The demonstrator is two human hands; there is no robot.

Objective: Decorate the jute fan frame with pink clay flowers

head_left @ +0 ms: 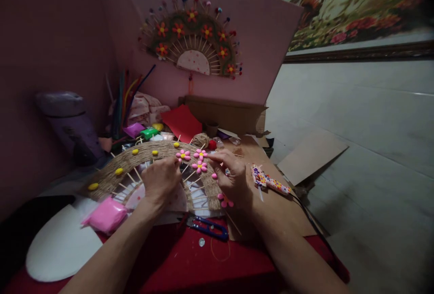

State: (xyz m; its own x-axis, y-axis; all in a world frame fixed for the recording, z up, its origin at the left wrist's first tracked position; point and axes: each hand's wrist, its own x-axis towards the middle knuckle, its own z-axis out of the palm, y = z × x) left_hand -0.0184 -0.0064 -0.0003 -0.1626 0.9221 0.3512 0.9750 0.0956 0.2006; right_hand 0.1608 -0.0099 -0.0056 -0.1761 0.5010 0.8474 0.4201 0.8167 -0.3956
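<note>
Indoors, two bare hands work a twine-wrapped fan (162, 149), the left (162, 178) curled closed, the right (230, 176) pinching beside pink flowers (200, 160); what either grips is unclear.

Head view, forward and down

We look from the person's head, facing forward and down over the red table (166, 262). The woven fan (145, 151) lies close, mid-view; our view reaches the pink panel (261, 45) on the far side and the tiled wall (373, 108) at right.
</note>
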